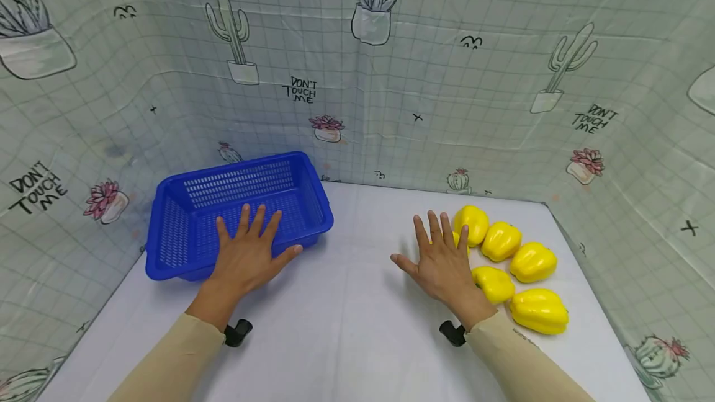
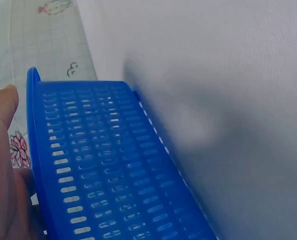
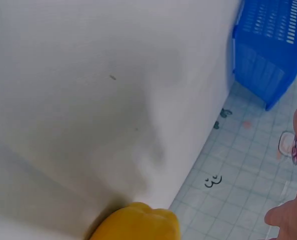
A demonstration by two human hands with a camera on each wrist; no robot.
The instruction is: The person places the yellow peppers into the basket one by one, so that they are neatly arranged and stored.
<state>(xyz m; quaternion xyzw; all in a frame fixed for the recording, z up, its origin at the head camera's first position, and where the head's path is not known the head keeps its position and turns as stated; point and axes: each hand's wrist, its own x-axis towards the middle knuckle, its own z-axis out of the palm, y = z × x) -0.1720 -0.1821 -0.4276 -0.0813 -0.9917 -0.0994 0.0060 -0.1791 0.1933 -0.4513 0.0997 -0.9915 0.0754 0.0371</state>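
Left hand (image 1: 246, 259) spread wide, empty, above blue basket (image 1: 240, 183); right hand (image 1: 445, 265) likewise spread, empty, near yellow peppers (image 1: 533, 262).

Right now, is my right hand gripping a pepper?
No, the right hand has its fingers spread straight, and the peppers lie on the table.

From the head, a view looks forward and down across the surface (image 1: 346, 315); lower, nearer wrist views face past the left hand (image 1: 246, 259) and right hand (image 1: 444, 268), sharing the blue basket (image 1: 240, 186).
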